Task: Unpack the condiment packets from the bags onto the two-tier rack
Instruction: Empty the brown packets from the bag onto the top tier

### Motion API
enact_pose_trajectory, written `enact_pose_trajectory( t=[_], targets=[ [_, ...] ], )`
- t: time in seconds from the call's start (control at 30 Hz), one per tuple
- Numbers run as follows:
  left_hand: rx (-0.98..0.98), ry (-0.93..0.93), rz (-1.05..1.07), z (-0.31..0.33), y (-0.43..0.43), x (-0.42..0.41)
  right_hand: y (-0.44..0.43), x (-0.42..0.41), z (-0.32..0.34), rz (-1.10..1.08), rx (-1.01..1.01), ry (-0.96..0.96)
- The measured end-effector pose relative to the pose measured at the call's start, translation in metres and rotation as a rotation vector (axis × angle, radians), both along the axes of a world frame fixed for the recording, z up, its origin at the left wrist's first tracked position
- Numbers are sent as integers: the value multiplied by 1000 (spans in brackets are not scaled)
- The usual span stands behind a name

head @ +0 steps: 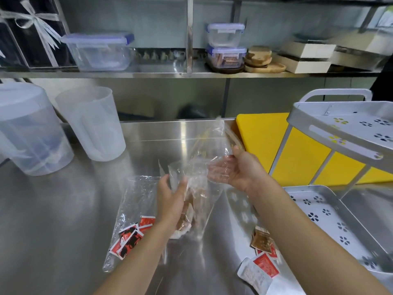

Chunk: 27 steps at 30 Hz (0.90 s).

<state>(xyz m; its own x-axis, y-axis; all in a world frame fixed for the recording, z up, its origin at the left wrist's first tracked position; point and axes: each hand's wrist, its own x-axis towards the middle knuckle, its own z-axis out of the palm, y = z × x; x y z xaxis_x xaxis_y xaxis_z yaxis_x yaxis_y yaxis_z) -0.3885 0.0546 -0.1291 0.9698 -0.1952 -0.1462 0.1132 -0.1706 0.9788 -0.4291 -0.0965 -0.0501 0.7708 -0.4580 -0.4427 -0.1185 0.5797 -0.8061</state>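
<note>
A clear plastic bag [204, 158] is held up over the steel counter, with brown packets [187, 218] in its lower part. My left hand [170, 201] grips the bag's side, and my right hand [236, 169] holds its upper edge. A second clear bag [136, 199] lies flat on the counter to the left, with red packets [129, 237] at its near end. Loose brown and red packets [263, 250] and a white pouch [253, 275] lie by my right forearm. The grey two-tier rack [314, 133] stands at the right; both its perforated trays look bare.
Two translucent jugs [63, 126] stand at the back left of the counter. A yellow cutting board [261, 139] leans behind the rack. A shelf above carries lidded clear containers [100, 52], wooden discs and boxes.
</note>
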Motion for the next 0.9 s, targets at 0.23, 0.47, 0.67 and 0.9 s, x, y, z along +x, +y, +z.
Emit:
enact_pose_trajectory(
  t=[0.23, 0.47, 0.67, 0.9],
  targets=[
    [-121, -6, -622, 40, 6, -29, 7, 2, 17, -101, 92, -135],
    [-5, -44, -59, 41, -9, -9, 26, -8, 15, 151, -208, -252],
    [-455, 86, 113, 95, -17, 5, 51, -25, -13, 437, -758, -249],
    [-609, 204, 162, 121, -15, 8, 49, -27, -32, 222, -945, -79]
  ],
)
